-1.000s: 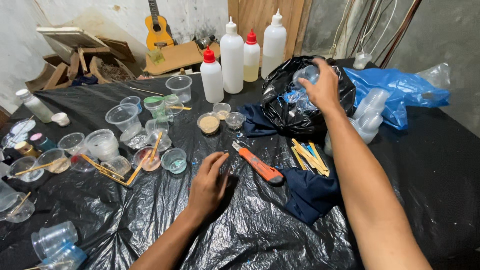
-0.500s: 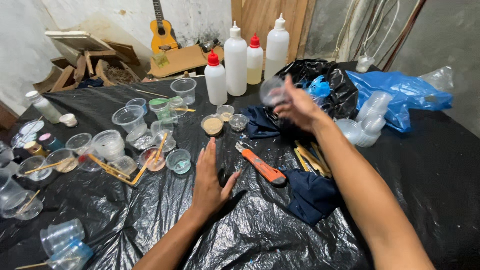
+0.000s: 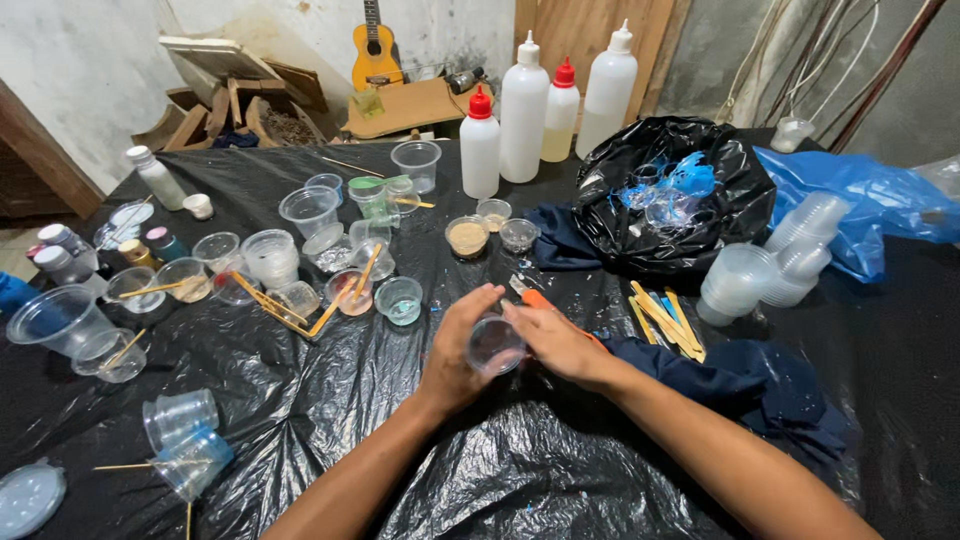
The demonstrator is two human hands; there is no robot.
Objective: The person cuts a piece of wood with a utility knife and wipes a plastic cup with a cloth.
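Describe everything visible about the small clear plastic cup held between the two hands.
The small clear plastic cup is a see-through, round, thin-walled cup that looks empty, though faint residue cannot be ruled out. It is tilted, with its open mouth turned towards the camera. The left hand wraps its left side and the right hand grips its right side, so both touch it. It is held just above the crinkled black plastic sheet covering the table, near the front centre, close to an orange utility knife.

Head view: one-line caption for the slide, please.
Both hands, left hand and right hand, hold a small clear plastic cup over a black-plastic-covered table.
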